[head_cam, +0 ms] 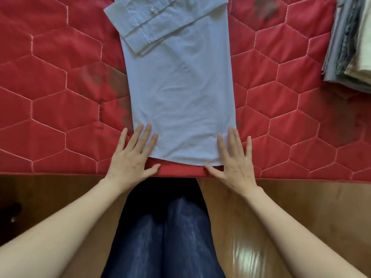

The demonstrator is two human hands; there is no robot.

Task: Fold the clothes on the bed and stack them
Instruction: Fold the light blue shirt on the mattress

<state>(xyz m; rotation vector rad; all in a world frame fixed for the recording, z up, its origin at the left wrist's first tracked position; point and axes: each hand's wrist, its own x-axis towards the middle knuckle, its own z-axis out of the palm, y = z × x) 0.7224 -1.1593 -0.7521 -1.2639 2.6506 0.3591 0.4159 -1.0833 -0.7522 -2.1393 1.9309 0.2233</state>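
A light blue shirt lies on the red quilted bed cover, folded into a long narrow strip with its buttoned cuffs laid across the far end. My left hand lies flat with straight fingers on the strip's near left corner. On the near right corner my right hand lies flat the same way. Both thumbs point inward along the hem, at the bed's front edge.
A stack of folded clothes in grey and cream sits at the far right of the bed. Polished wooden floor runs below the bed edge. My legs in dark blue trousers are between my arms.
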